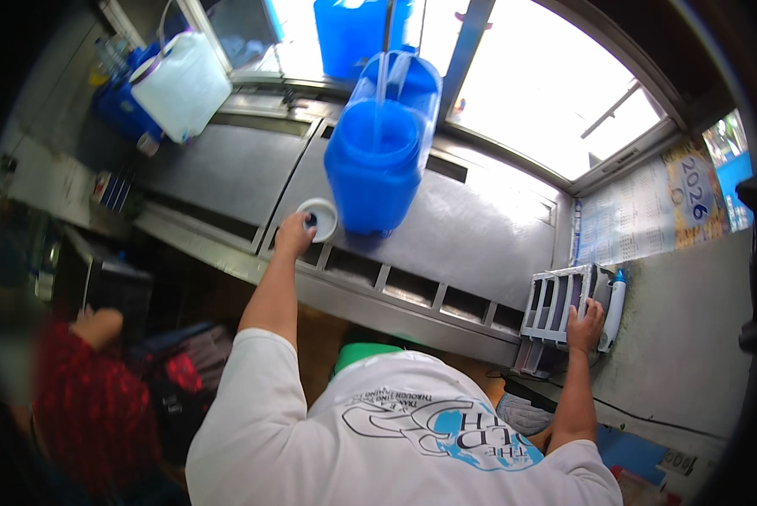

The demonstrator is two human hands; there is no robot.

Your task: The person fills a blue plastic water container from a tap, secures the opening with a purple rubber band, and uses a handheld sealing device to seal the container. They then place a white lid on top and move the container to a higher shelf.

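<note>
My left hand (294, 234) is closed on the near rim of a white round lid (326, 218). A small dark blue piece shows inside the lid by my fingertips; its kind is too small to tell. Just right of it, a tall blue water container (373, 190) stands on the metal counter with its wide mouth uncovered. A thin clear column, water or a tube, comes down from above into that mouth. My right hand (587, 326) lies with fingers spread against the right edge of a white slatted rack (555, 305), and nothing is seen held in it.
The metal counter (488, 232) has slotted openings along its front. A white jug (182, 88) stands at its far left, another blue container (349, 38) beyond the window. A white-and-blue bottle (616, 308) is beside the rack. A person in red (92, 405) is at lower left.
</note>
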